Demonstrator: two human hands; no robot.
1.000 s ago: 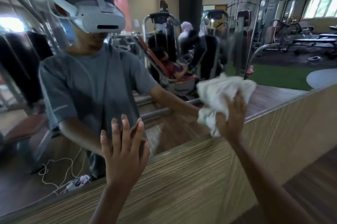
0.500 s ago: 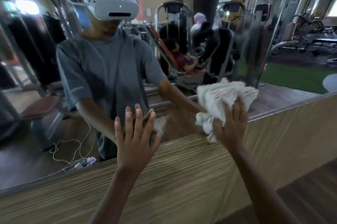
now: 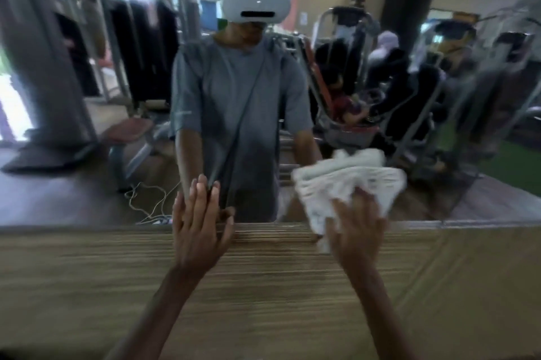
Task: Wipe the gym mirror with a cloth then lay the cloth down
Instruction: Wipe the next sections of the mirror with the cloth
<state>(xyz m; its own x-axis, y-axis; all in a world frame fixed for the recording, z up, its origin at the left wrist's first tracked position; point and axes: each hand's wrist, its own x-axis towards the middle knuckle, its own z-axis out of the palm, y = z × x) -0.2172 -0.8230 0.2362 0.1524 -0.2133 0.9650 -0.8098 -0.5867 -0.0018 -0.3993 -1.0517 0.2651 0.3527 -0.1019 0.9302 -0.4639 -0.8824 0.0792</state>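
A large gym mirror (image 3: 87, 96) fills the upper part of the head view and reflects me in a grey shirt and white headset. My right hand (image 3: 355, 230) presses a crumpled white cloth (image 3: 348, 181) flat against the glass near the mirror's lower edge, fingers spread over it. My left hand (image 3: 199, 222) rests flat with fingers apart across the mirror's lower edge, holding nothing. The whole frame is blurred by motion.
Below the mirror runs a striped wood-grain wall panel (image 3: 117, 271). Reflected behind me are weight machines (image 3: 351, 72), a bench (image 3: 128, 128), other people and a white cable on the floor (image 3: 146, 198).
The view has swung so the mirror's lower edge runs level and my reflection is centred. My right hand and the cloth have dropped to the mirror's lower edge. My left hand stays flat on the glass.
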